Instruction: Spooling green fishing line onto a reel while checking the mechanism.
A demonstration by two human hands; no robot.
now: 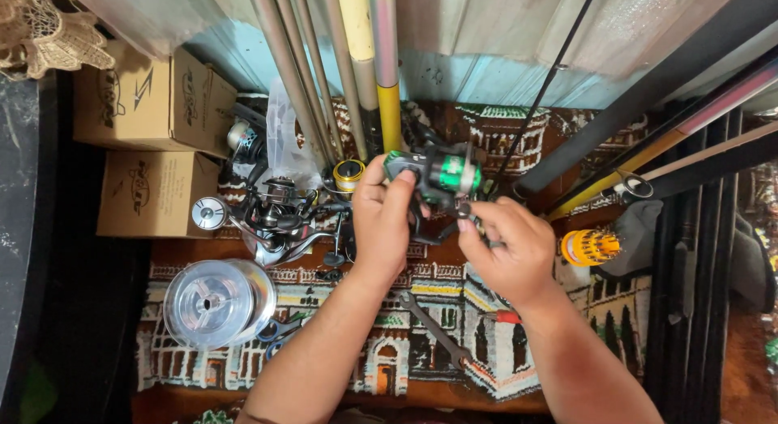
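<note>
A patterned rug with woven buildings in brown, green and cream [421,363] is covering the floor. Lying on it are a clear plastic spool of line [217,301] near its left edge, a grey metal wrench [433,327] at the middle, and a heap of dark metal fishing reels [279,221] toward the far edge.

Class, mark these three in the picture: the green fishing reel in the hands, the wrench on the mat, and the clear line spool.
green fishing reel [448,174], head view, on its green spool.
wrench [435,328], head view, mid-handle.
clear line spool [212,303], head view, on its top face.
</note>
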